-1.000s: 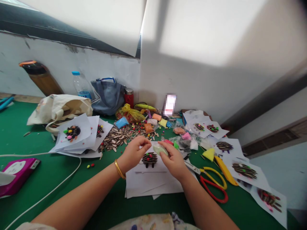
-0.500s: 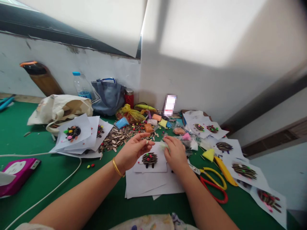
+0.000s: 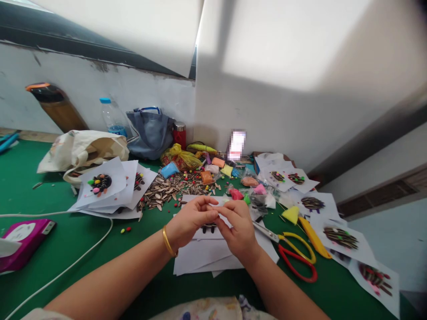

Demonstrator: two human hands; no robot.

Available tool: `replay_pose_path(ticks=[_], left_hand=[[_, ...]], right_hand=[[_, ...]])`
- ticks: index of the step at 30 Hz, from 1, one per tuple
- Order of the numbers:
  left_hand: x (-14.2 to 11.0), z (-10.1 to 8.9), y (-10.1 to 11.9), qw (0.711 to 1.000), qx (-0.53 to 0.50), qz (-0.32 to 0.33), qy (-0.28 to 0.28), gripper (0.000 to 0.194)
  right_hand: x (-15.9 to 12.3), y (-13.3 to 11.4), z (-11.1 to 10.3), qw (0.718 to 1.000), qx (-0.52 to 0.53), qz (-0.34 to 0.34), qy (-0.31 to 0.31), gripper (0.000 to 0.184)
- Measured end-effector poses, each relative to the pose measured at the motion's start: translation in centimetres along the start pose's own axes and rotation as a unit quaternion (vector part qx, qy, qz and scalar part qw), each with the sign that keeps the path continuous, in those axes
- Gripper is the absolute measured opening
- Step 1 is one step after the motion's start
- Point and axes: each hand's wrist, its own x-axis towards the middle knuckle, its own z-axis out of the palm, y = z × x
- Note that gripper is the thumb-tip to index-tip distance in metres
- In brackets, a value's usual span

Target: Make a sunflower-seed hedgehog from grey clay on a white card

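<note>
My left hand point(image 3: 195, 220), with a gold bangle point(image 3: 168, 241) at its wrist, meets my right hand point(image 3: 235, 222) above a white card point(image 3: 196, 234). The fingertips of both are pinched together and touching. Whatever lies between them is too small or hidden to make out. Beneath the fingers, the card carries a figure of striped seeds with dark feet point(image 3: 209, 230), mostly covered by the hands. It rests on a stack of white paper point(image 3: 200, 258). Just beyond the hands are a bag of red clay point(image 3: 236, 194) and a pile of sunflower seeds point(image 3: 162, 190).
Scissors point(image 3: 293, 249) and a yellow cutter point(image 3: 314, 238) lie to the right, beside several finished seed cards point(image 3: 365, 249). More cards point(image 3: 113, 195) are stacked at left. Clay packets point(image 3: 207, 178), a blue bag point(image 3: 150, 133) and a lit phone point(image 3: 236, 146) stand at the back.
My right hand has moved left and towards me, away from the clay packets, and its fingertips now meet those of my left hand. The red clay bag has come into view.
</note>
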Motion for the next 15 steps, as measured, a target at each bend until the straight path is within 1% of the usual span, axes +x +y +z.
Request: replay_pose_path(ticks=[4, 6, 8, 11, 13, 15], left_hand=[[-0.1, 0.3, 0.0, 1.0, 0.008, -0.013, 0.014, 0.036], [-0.2, 0.6, 0.0, 0.999, -0.022, -0.021, 0.02, 0.032], [-0.4, 0.9, 0.1, 0.995, -0.093, -0.034, 0.02, 0.035], [-0.6, 1.3, 0.4, 0.971, -0.223, -0.081, 0.006, 0.048], [-0.7, 1.3, 0.5, 0.952, -0.287, -0.103, 0.013, 0.054], [-0.7, 1.2, 0.6, 0.938, -0.332, -0.097, 0.027, 0.057]], right_hand=[[0.2, -0.1, -0.2, 0.999, 0.035, 0.02, 0.02, 0.009], [0.2, -0.4, -0.3, 0.999, 0.031, 0.019, 0.034, 0.008], [0.1, -0.8, -0.3, 1.0, 0.009, 0.003, 0.026, 0.008], [-0.1, -1.6, 0.4, 0.998, -0.048, -0.035, -0.004, 0.011], [-0.2, -2.0, 0.9, 0.995, -0.08, -0.054, -0.022, 0.02], [-0.2, -2.4, 1.2, 0.993, -0.088, -0.061, -0.048, 0.033]])
